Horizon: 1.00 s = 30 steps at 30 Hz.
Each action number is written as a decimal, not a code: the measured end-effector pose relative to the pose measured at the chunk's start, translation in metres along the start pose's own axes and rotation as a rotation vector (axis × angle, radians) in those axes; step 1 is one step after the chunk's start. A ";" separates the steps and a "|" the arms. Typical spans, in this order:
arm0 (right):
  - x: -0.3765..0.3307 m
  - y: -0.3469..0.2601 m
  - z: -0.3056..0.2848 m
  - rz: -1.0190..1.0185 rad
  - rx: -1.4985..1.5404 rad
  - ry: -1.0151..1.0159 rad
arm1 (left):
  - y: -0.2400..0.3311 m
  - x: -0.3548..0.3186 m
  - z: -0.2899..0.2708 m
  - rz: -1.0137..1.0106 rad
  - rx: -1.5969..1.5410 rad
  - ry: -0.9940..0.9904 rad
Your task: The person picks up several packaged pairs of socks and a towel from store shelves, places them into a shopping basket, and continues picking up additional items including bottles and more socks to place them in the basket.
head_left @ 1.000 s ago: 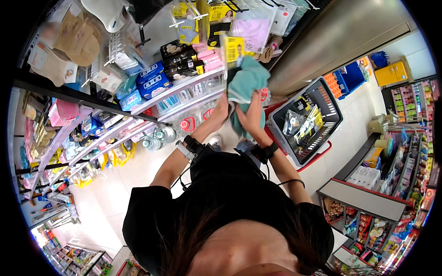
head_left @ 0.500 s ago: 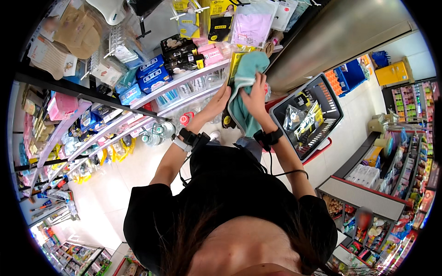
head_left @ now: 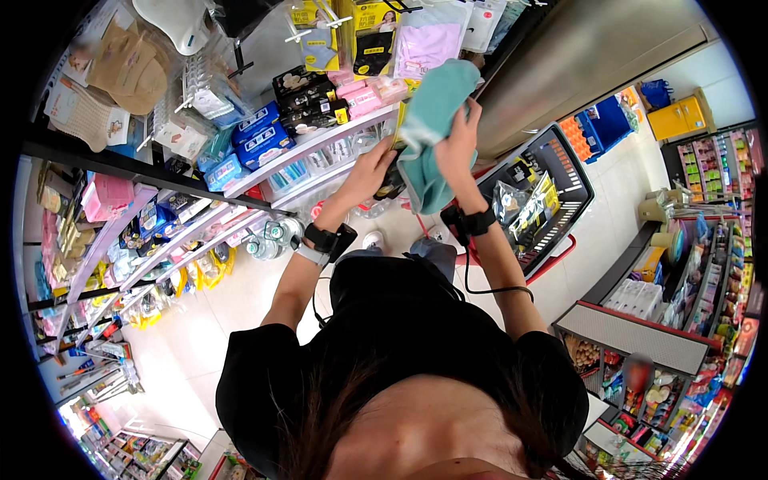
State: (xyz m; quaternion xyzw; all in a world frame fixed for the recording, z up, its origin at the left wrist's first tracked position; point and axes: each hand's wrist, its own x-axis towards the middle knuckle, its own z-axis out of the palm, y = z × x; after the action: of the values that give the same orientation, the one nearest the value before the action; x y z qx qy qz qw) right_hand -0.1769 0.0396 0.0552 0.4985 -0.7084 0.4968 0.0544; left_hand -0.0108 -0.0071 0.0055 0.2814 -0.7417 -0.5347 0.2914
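Note:
A teal cloth [head_left: 438,100] with a pale edge hangs folded in front of me, and my right hand [head_left: 458,152] grips its right side with bent fingers. My left hand [head_left: 368,174] is closed on the edge of a flat yellow-and-black package [head_left: 390,182], held beside the cloth's left side. Much of that package is hidden behind the cloth and my fingers. To the right of my right hand stands a black shopping basket [head_left: 566,164] with a red handle, holding several clear and yellow-black packages [head_left: 540,204].
Shelves [head_left: 320,138] with blue packs [head_left: 264,148] and black packs [head_left: 308,104] run along the left and front. Hanging packages [head_left: 428,44] face me above. A metal column [head_left: 536,100] rises behind the basket. Large bottles [head_left: 268,240] stand on the floor.
The teal cloth has been raised up and right by my right hand, its lower end drawing up. My left hand has shifted slightly left with the package.

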 end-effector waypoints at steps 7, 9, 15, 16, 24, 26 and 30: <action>0.005 0.093 -0.015 1.022 1.352 -0.331 | 0.003 0.008 -0.022 -0.074 -0.267 0.115; -0.008 0.092 -0.012 1.036 1.442 -0.461 | 0.008 0.017 -0.008 0.003 -0.228 0.218; -0.044 0.058 0.016 0.663 1.186 -0.699 | 0.010 0.013 0.010 0.188 0.009 0.106; -0.048 0.059 0.017 0.568 1.094 -0.695 | 0.013 0.011 0.007 0.119 -0.048 0.017; -0.033 0.055 0.009 -0.192 0.467 -0.566 | 0.017 0.003 0.007 0.183 -0.108 -0.023; -0.032 0.051 0.010 -0.356 0.359 -0.539 | 0.016 0.004 0.003 0.056 -0.191 -0.084; -0.044 0.047 0.021 -0.495 0.221 -0.521 | 0.026 0.016 0.003 0.008 -0.322 0.056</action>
State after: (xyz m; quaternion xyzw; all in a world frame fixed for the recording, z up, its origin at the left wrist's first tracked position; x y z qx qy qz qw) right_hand -0.1817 0.0526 -0.0109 0.7672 -0.4986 0.3985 -0.0634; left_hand -0.0266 -0.0101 0.0315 0.2429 -0.6391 -0.6374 0.3553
